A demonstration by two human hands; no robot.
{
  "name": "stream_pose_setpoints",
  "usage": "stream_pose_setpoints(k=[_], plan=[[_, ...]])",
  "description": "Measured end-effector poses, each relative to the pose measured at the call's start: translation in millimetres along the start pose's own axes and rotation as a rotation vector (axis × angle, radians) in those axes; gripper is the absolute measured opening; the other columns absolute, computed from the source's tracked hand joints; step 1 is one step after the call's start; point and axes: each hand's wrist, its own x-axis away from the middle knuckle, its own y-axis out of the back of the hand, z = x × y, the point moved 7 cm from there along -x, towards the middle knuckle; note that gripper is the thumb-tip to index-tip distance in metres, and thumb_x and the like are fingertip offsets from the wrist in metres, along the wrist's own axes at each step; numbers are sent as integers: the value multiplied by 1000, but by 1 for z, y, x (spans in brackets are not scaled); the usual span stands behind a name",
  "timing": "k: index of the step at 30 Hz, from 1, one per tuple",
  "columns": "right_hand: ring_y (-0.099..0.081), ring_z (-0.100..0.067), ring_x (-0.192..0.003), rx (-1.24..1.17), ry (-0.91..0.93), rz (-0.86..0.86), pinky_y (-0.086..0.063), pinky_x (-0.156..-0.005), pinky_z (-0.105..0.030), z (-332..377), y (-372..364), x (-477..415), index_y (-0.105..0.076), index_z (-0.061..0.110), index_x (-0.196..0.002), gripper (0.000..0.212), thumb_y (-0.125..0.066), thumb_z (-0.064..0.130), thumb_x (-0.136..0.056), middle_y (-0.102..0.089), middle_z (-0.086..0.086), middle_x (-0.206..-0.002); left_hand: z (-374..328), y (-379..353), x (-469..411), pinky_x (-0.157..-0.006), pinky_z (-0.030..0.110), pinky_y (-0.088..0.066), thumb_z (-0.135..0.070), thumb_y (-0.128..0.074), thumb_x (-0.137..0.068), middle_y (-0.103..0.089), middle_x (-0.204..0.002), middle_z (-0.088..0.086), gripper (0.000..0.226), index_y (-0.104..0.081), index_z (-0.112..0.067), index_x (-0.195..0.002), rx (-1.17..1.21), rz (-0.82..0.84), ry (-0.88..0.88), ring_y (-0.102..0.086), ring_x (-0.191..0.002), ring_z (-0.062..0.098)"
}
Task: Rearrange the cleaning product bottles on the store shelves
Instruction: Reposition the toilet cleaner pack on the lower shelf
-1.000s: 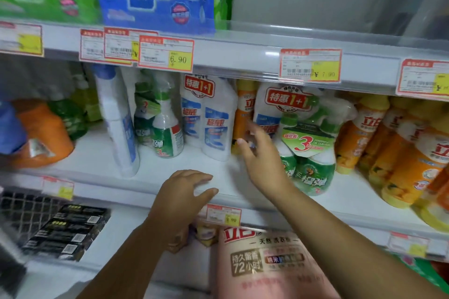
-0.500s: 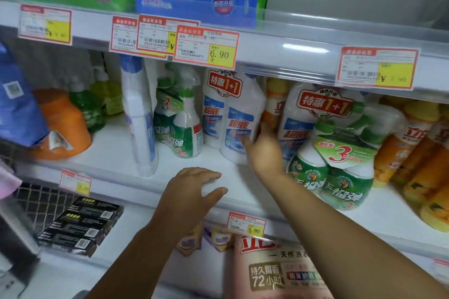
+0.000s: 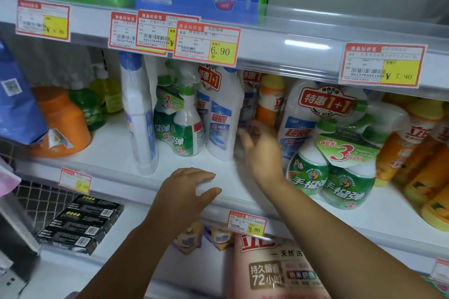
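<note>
On the middle shelf [image 3: 116, 153], my right hand [image 3: 261, 150] reaches into the gap between two white twin-packs of cleaner [image 3: 222, 114] [image 3: 301, 119]. Its fingers are blurred, spread, and hold nothing. An orange-capped bottle [image 3: 269, 102] stands behind the gap. My left hand [image 3: 187, 192] rests on the shelf's front edge with fingers loosely bent. A green spray-bottle pack [image 3: 181, 124] and a tall white bottle with a blue cap [image 3: 138, 114] stand to the left. A larger green spray pack [image 3: 340, 167] sits right of my right wrist.
Orange detergent bottles [image 3: 418, 153] fill the shelf's right end. An orange jug [image 3: 60, 121], a green bottle [image 3: 88, 109] and a blue bag [image 3: 17, 104] stand at the left. Price tags [image 3: 206, 42] hang on the rail above. A pink refill pouch [image 3: 279, 272] and black boxes [image 3: 80, 223] lie below.
My right hand has slid left and deeper into the gap beside the white twin-pack. The view has moved closer and to the left. My left hand stays on the shelf edge.
</note>
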Motion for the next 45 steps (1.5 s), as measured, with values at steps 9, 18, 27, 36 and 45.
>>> stream_pose_setpoints(k=[9,18,27,36,45], plan=[[-54,-36,-115,-17,-38,-168,-44,-98,-44,-7,3,-6,-32,4,-140,65,-60,26,-86,-53,-21,-129,-4,-2,2,-93,10,-23,-58,-55,-75,-59,-122,-16,49,-62,-33,-117,-11,28,2,-42,-113,0],[-37,-33,-135,-14,-255,-188,-31,-111,-44,-27,-9,-28,-17,6,-148,72,-57,25,-91,-33,-19,-149,10,0,7,-102,22,-34,-70,-45,-65,-62,-119,-15,65,-64,-33,-114,22,57,28,-48,-113,4],[-47,-31,-123,-143,-416,-35,-39,-104,-46,-53,-9,-44,-26,14,-141,72,-68,18,-82,-45,-13,-138,5,-4,6,-102,21,-32,-67,-45,-68,-61,-120,-16,62,-64,-33,-115,-2,61,0,-48,-113,2],[-52,-37,-110,80,-230,63,-46,-92,-46,-34,-2,-8,-39,5,-130,75,-75,39,-74,-49,-20,-123,6,-5,6,-101,25,-35,-60,-51,-70,-62,-119,-15,54,-64,-32,-115,-17,88,34,-49,-112,4],[-58,-18,-88,51,-188,176,-46,-74,-31,-12,53,54,-42,20,-114,56,-75,43,-74,-58,2,-103,-20,-11,9,-98,24,-35,-66,-46,-67,-63,-117,-14,59,-65,-33,-113,-61,114,-20,-50,-112,6]])
